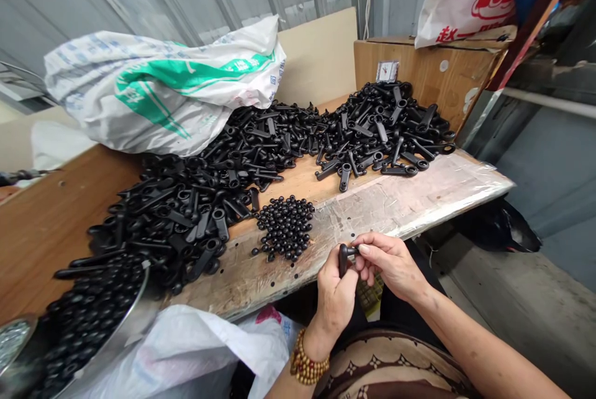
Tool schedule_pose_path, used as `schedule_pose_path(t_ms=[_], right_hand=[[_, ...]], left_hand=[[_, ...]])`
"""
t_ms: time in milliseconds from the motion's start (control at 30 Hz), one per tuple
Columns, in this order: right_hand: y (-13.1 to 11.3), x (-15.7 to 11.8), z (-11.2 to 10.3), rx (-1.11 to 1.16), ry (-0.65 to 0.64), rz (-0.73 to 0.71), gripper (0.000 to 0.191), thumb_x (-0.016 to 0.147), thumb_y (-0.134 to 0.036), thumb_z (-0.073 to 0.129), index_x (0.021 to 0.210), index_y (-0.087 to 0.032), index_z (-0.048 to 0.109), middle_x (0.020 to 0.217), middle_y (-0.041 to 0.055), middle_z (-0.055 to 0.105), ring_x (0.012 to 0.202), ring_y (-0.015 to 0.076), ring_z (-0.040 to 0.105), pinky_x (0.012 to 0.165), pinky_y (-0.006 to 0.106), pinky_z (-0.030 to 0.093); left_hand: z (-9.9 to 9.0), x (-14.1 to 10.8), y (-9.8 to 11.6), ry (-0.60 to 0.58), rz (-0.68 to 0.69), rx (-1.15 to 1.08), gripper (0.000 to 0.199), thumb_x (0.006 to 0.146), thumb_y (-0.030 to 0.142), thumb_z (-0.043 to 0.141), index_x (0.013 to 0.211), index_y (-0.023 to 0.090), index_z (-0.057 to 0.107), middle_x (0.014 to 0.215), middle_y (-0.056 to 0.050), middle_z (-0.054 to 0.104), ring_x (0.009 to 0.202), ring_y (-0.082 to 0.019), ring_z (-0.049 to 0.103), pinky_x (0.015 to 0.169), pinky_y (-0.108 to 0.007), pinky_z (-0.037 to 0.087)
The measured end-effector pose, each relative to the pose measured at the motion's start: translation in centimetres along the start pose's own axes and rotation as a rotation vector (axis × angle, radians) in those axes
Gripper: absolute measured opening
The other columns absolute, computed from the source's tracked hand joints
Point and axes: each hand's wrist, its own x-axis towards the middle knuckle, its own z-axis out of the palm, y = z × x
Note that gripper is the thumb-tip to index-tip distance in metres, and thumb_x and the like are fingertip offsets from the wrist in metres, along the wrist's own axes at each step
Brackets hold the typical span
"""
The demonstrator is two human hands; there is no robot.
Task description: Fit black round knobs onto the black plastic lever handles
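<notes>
In front of my lap, just off the table's front edge, my left hand [336,293] is wrapped round a black crank handle [343,256]. Its short stem points to the right. My right hand [388,262] pinches the end of that stem between thumb and fingers; whatever sits at the tip is hidden by them. A small pile of round black knobs [286,225] lies on the table left of my hands. Behind it spreads a large heap of black crank handles [186,200], and a second heap of handles [377,132] lies further right.
A metal bowl [135,309] full of black knobs stands at the lower left beside a smaller metal container [16,343]. A white sack [172,89] rests on the left heap. The wooden table [419,197] has taped plastic along its front. Another white bag [186,349] hangs below.
</notes>
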Motion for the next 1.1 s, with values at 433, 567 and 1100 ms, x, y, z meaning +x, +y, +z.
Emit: schedule_pose_path(t_ms=[433,567,1100], right_hand=[[0.0,-0.5,-0.3,-0.160,0.065,-0.024,0.023,0.077,-0.035,0.063,0.071,-0.013,0.062,0.052,-0.0012,0.058,0.039,0.0063,0.049,0.034,0.015,0.038],[0.0,-0.9,0.5,-0.407,0.202,-0.235,0.020,0.079,-0.032,0.059,0.073,-0.015,0.064,0.053,-0.0021,0.054,0.044,0.0057,0.049,0.040,0.015,0.040],[-3.4,6.4,-5.1,-1.165,0.084,-0.126,0.025,0.084,-0.028,0.044,0.085,-0.016,0.066,0.063,0.0019,0.063,0.054,0.0125,0.056,0.058,0.023,0.042]], left_hand=[[-0.2,0.1,-2.1,0.024,0.287,0.562,0.027,0.086,0.015,0.037,0.110,0.015,0.049,0.093,-0.009,0.067,0.087,-0.020,0.064,0.074,-0.030,0.049],[0.2,0.1,-2.5,0.110,0.393,0.646,0.025,0.087,0.017,0.036,0.107,0.012,0.048,0.089,-0.013,0.067,0.082,-0.023,0.066,0.070,-0.032,0.050],[-1.4,7.6,-0.5,-0.171,0.135,1.034,0.024,0.074,0.010,0.042,0.089,0.019,0.058,0.073,-0.008,0.067,0.070,-0.024,0.064,0.061,-0.029,0.041]])
